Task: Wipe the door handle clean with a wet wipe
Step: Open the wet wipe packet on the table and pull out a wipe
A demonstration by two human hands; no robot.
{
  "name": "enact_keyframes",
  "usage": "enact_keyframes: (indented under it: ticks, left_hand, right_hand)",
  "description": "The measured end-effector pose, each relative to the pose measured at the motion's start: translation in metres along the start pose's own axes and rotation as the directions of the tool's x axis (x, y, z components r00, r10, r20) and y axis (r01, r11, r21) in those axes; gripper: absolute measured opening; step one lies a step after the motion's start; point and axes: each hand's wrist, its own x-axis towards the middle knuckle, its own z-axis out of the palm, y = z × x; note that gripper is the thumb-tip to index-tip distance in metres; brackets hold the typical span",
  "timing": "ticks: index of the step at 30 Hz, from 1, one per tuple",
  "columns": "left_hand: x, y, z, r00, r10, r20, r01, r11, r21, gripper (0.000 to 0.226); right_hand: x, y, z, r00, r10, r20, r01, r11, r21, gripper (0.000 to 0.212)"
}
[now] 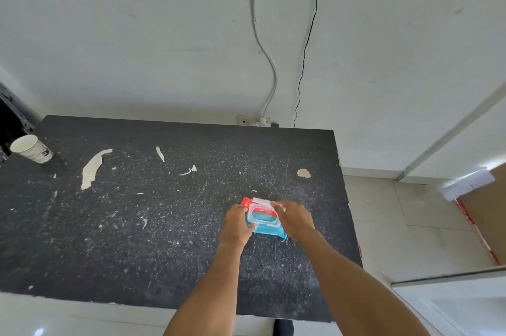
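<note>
A red and teal wet wipe pack (263,219) with a clear plastic flip lid lies flat on the dark speckled table (153,226), toward its right side. My left hand (236,225) grips the pack's left edge. My right hand (294,219) rests on its right side, fingertips at the raised lid's far edge. No door handle is in view.
A white paper cup (32,148) stands at the table's far left, beside a dark object (12,119). Pale scraps (91,167) dot the tabletop. Wall sockets (256,121) with hanging cables sit behind the table. A cardboard box (484,215) stands on the tiled floor at right.
</note>
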Motion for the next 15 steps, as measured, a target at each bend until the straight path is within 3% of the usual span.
enact_keyframes:
  ticks: [7, 15]
  left_hand:
    - [0.000, 0.004, -0.006, 0.998, 0.056, 0.039, -0.062, 0.981, 0.186, 0.053]
    - [0.006, 0.007, -0.010, 0.986, 0.125, 0.111, -0.152, 0.945, 0.290, 0.065]
  right_hand:
    - [0.010, -0.013, -0.002, 0.976, 0.158, -0.147, -0.143, 0.984, 0.105, 0.030]
    - [0.016, -0.013, 0.002, 0.993, 0.089, -0.081, -0.084, 0.994, 0.063, 0.038]
